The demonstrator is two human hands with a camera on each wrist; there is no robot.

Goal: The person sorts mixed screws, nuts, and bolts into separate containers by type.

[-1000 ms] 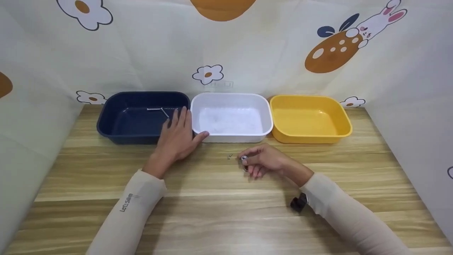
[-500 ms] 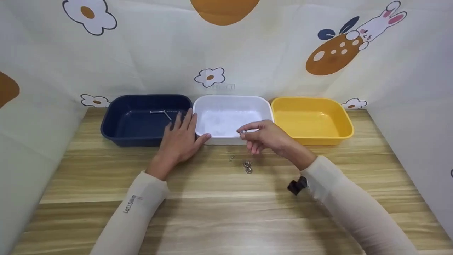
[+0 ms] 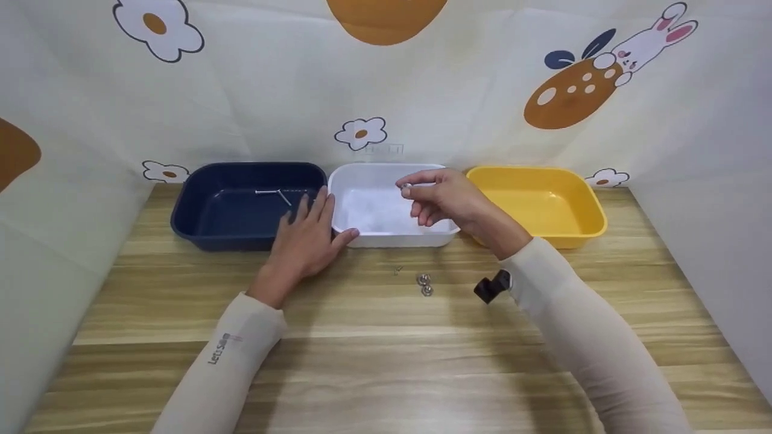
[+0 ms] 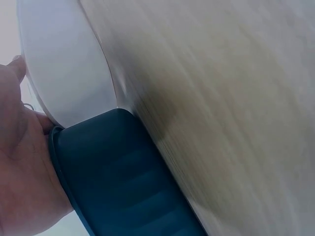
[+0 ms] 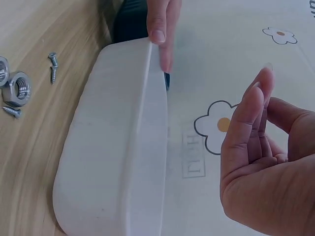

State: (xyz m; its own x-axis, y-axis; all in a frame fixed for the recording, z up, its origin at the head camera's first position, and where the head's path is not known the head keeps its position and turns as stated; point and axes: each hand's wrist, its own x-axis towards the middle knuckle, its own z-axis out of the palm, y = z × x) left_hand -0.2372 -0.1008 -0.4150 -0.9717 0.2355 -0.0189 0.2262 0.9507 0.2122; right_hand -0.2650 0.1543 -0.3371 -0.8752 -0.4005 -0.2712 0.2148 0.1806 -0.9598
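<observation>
Over the white bin (image 3: 392, 239), my right hand (image 3: 453, 196) pinches a small metal nut (image 3: 406, 187) between thumb and index finger, the other fingers loosely bent. The nut is hidden in the right wrist view. My left hand (image 3: 303, 238) rests, fingers straight, across the adjoining rims of the dark blue bin (image 3: 223, 242) and the white bin. On the table in front lie steel nuts (image 3: 424, 279) close together and small screws (image 3: 398, 270). The right wrist view shows one hex nut (image 5: 16, 89) with a screw (image 5: 12, 112) beside it.
To the right of the white bin stands a yellow bin (image 3: 537, 241). Long screws (image 3: 267, 192) lie inside the blue bin. The three bins form a row on the wooden table (image 3: 362, 361), against a patterned cloth backdrop (image 3: 271, 78).
My right hand has picked up one nut from the table and moved it forward and up over the white bin, leaving other nuts behind. The left hand stays on the rims.
</observation>
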